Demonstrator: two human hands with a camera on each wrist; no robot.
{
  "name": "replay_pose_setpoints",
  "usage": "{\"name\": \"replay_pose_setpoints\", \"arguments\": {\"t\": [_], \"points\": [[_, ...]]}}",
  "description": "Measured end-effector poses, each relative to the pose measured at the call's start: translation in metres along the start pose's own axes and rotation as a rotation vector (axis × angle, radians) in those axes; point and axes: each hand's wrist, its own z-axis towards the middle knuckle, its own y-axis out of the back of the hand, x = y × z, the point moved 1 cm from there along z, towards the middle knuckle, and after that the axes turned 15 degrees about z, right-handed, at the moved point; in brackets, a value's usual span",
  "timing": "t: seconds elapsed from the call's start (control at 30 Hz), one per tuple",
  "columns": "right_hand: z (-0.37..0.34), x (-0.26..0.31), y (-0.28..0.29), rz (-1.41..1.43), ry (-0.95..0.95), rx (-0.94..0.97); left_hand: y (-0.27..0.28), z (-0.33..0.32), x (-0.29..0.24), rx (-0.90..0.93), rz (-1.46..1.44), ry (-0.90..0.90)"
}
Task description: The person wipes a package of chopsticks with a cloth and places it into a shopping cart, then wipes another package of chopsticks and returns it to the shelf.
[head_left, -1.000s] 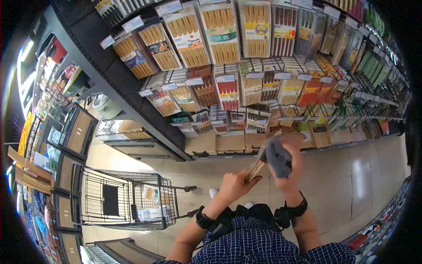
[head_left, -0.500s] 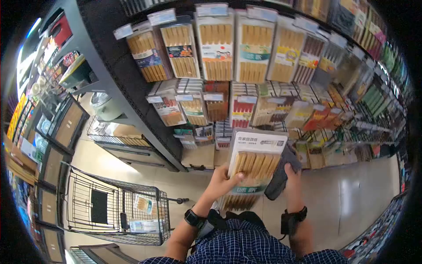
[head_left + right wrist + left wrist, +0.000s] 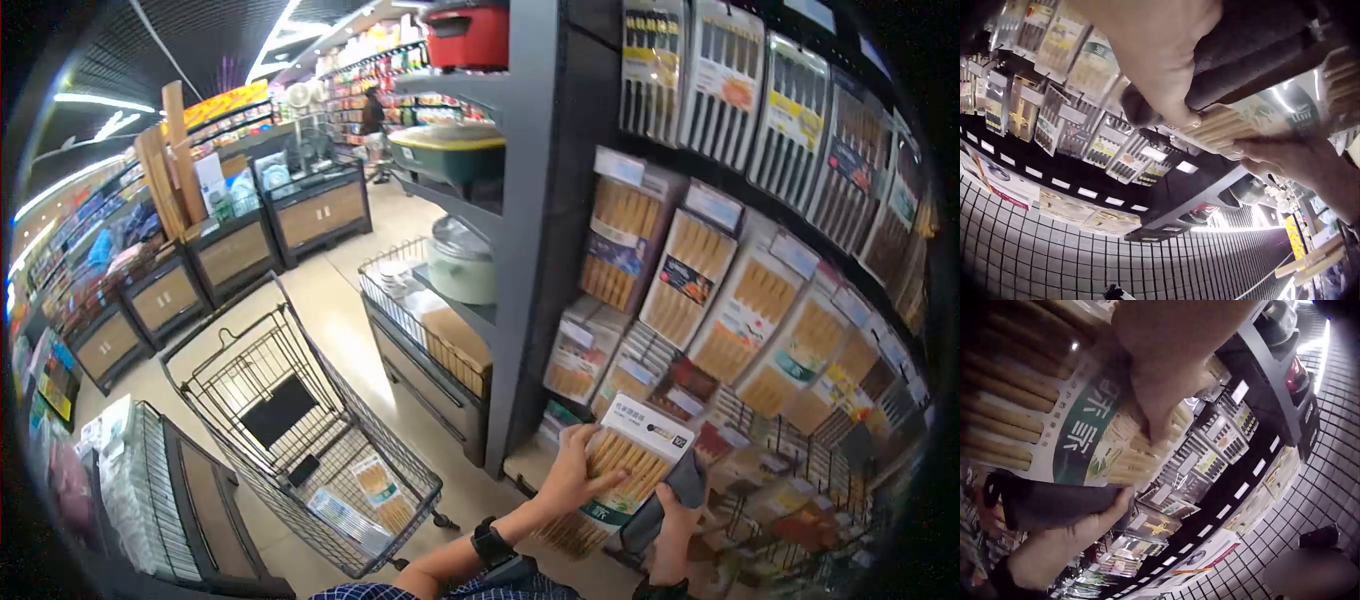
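My left hand (image 3: 572, 478) grips a clear-fronted pack of chopsticks (image 3: 645, 455), its thumb lying across the front. The pack has a white top card and a green band, and it tilts face up in front of my body. At its right edge my right hand (image 3: 676, 520) holds a dark grey cloth (image 3: 688, 482) against the pack. In the left wrist view the cloth (image 3: 1054, 503) lies along the pack's edge, with right-hand fingers under it. The right wrist view shows the left fingers (image 3: 1266, 153) at the chopsticks' ends.
A wire shopping cart (image 3: 278, 412) stands to the left, holding a similar chopstick pack (image 3: 376, 482) and a pale pack (image 3: 345, 520). Hanging chopstick packs (image 3: 750, 310) fill the rack at right. A dark shelf post (image 3: 535, 200) rises beside shelved pots (image 3: 462, 262).
The head view has swung left towards the cart and aisle. The pack has turned from edge-on to face up, and the cloth has shifted to its right edge.
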Motion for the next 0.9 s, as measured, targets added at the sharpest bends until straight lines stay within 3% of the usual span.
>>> {"name": "replay_pose_setpoints", "arguments": {"t": [0.07, 0.1, 0.23, 0.33, 0.37, 0.47, 0.6, 0.67, 0.73, 0.8, 0.83, 0.9], "points": [[-0.003, 0.007, -0.027, -0.076, 0.080, 0.045, 0.016, 0.008, -0.007, -0.073, 0.164, -0.052], [-0.012, 0.016, -0.050, 0.059, 0.030, -0.008, 0.018, 0.010, -0.004, -0.046, 0.223, -0.056], [-0.009, 0.016, -0.062, 0.027, 0.012, 0.053, 0.016, 0.017, -0.003, 0.000, 0.100, -0.097], [-0.009, 0.020, -0.071, 0.007, 0.021, 0.219, 0.018, 0.023, -0.009, 0.040, -0.002, -0.159], [-0.009, 0.018, -0.066, -0.062, 0.022, 0.187, 0.013, 0.022, -0.004, 0.104, -0.100, -0.093], [0.007, 0.025, -0.053, -0.197, 0.163, 0.340, 0.015, 0.027, -0.006, 0.245, -0.257, -0.065], [0.024, 0.033, -0.048, 0.067, 0.216, 0.067, 0.008, 0.029, -0.019, 0.381, -0.372, -0.151], [0.031, 0.023, -0.040, 0.090, 0.205, 0.151, -0.002, 0.025, -0.030, 0.501, -0.426, -0.221], [0.021, 0.028, -0.047, 0.093, 0.319, 0.256, -0.018, 0.019, -0.034, 0.471, -0.466, -0.212], [0.011, 0.040, -0.049, 0.116, 0.248, 0.337, -0.027, 0.021, -0.032, 0.411, -0.549, -0.195], [0.005, 0.043, -0.045, 0.051, 0.142, 0.319, -0.031, 0.023, -0.029, 0.390, -0.519, -0.218], [-0.002, 0.052, -0.036, -0.135, 0.261, 0.405, -0.033, 0.026, -0.028, 0.403, -0.623, -0.139]]}}
